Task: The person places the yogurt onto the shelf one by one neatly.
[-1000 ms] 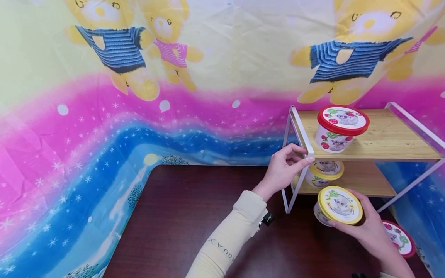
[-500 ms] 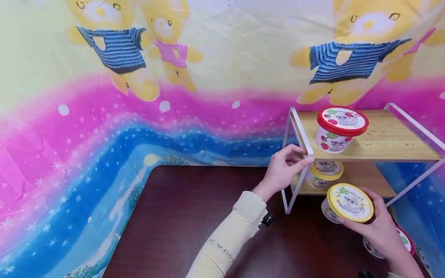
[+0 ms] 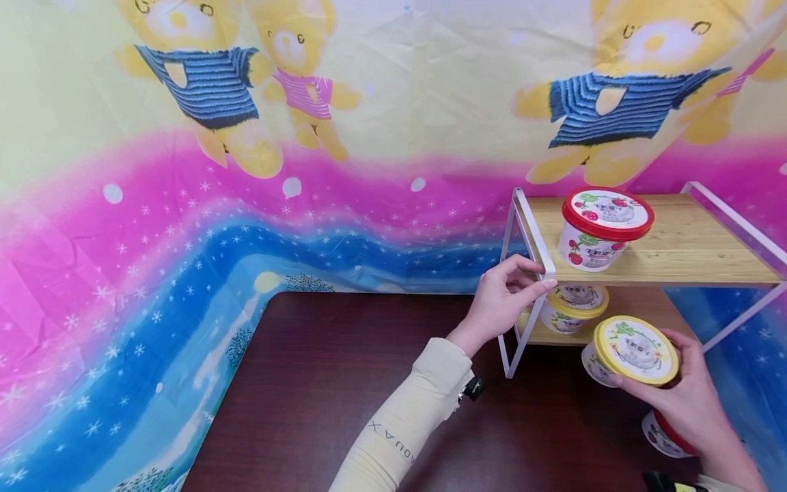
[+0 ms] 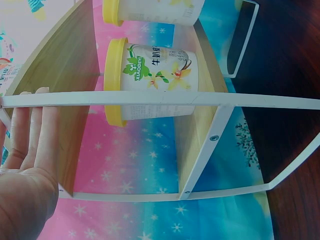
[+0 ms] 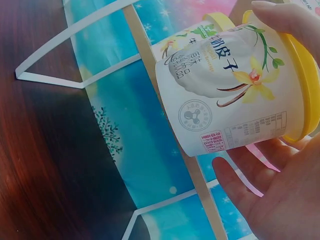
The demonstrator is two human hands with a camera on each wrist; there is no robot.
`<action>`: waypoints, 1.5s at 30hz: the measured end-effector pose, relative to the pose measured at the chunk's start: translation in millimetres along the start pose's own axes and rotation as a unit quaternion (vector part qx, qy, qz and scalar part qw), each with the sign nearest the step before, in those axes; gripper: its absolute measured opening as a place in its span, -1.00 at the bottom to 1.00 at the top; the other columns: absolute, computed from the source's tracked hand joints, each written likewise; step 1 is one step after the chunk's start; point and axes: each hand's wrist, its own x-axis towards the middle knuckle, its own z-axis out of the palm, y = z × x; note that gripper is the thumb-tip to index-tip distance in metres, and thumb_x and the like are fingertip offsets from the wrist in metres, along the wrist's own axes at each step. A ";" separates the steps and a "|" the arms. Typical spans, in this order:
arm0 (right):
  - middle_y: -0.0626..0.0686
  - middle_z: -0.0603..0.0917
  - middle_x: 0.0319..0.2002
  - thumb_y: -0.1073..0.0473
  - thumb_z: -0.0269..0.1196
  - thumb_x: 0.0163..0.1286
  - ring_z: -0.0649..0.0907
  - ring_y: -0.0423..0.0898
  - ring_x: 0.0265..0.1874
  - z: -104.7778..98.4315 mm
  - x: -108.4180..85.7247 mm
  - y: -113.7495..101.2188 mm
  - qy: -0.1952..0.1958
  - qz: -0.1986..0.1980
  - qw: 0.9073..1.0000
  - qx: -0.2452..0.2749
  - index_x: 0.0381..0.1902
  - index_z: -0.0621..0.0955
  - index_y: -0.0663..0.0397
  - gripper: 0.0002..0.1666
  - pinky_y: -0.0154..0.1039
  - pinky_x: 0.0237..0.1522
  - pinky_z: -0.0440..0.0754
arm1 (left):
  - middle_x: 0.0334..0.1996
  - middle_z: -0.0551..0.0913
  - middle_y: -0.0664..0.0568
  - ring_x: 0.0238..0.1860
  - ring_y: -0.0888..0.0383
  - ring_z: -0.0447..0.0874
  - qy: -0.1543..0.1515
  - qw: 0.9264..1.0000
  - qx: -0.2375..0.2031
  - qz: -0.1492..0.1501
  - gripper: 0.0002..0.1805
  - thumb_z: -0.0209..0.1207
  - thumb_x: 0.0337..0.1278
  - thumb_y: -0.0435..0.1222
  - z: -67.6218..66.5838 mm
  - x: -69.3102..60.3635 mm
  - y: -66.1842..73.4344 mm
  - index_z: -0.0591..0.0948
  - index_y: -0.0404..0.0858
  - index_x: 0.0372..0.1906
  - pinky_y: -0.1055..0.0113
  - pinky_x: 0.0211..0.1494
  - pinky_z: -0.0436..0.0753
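My right hand grips a white paper tub with a yellow lid, thumb on the near side, in front of the lower shelf. The right wrist view shows the tub tilted, with a vanilla flower print. My left hand pinches the white metal frame at the front left corner of a two-tier wooden shelf rack. A second yellow-lidded tub stands at the left of the lower board. On the upper board is a red-lidded tub with strawberries.
Another red-lidded tub is on the dark wooden table, partly hidden under my right hand. A bear-print cloth hangs behind the rack and table.
My right hand has moved right and slightly up with the yellow-lidded tub, toward the lower shelf. My left hand has stayed on the rack's frame.
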 end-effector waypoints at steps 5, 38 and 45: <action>-0.32 0.32 0.07 0.50 0.50 0.11 0.43 -0.46 -0.03 -4.8 3.3 1.0 0.007 -0.011 1.000 0.004 0.40 0.13 -0.30 0.13 -0.70 -0.13 0.40 | -0.32 0.68 0.19 -0.30 0.35 0.66 0.000 1.000 -0.001 0.000 -0.80 0.34 0.32 -0.26 -0.3 0.0 -0.1 0.64 -0.16 -0.03 0.36 -0.25 0.71; -0.12 0.32 0.21 0.44 0.48 0.18 0.36 -0.45 0.02 -27.9 33.0 1.3 0.037 -0.012 0.999 -0.028 0.57 0.07 -0.13 0.18 -0.73 -0.16 0.39 | -0.30 0.68 0.19 -0.30 0.36 0.66 0.002 1.000 0.005 -0.011 -0.79 0.35 0.31 -0.27 0.4 -0.3 1.7 0.63 -0.15 -0.03 0.38 -0.24 0.71; -0.31 0.29 0.16 0.46 0.48 0.17 0.37 -0.44 0.04 -32.1 40.9 1.9 0.037 -0.015 0.999 -0.019 0.55 0.07 -0.14 0.18 -0.73 -0.13 0.35 | -0.26 0.70 0.13 -0.29 0.36 0.66 0.001 1.000 0.002 -0.013 -0.79 0.35 0.31 -0.27 0.4 0.0 1.7 0.63 -0.14 -0.02 0.38 -0.24 0.71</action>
